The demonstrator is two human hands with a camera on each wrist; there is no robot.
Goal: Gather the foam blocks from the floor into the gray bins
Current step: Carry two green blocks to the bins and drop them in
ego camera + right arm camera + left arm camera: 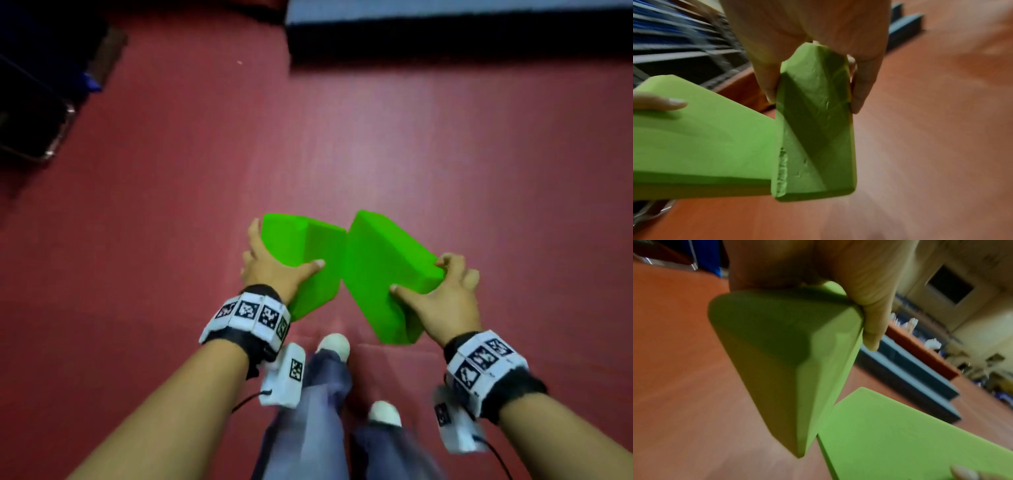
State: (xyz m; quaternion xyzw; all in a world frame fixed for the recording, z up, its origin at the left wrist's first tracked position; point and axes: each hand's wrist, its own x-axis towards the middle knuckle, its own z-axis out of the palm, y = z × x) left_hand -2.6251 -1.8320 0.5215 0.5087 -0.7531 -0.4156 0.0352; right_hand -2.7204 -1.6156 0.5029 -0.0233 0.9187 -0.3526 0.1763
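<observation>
Two bright green foam blocks are carried above the red floor, side by side and touching at their inner edges. My left hand (274, 263) grips the left green block (305, 250) with fingers on its outer face and thumb on the near face. My right hand (442, 291) grips the right green block (376, 274) at its near right end. In the left wrist view the left block (789, 363) fills the middle, with the right block (900, 438) below right. In the right wrist view the right block (816, 129) is pinched end-on beside the left block (701, 142). No gray bin is in view.
A blue-topped mat with a dark side (445, 31) lies at the far right. Dark furniture with a metal frame (37, 113) stands at the far left. Red floor (342, 137) stretches ahead. My legs and white shoes (334, 344) are below the blocks.
</observation>
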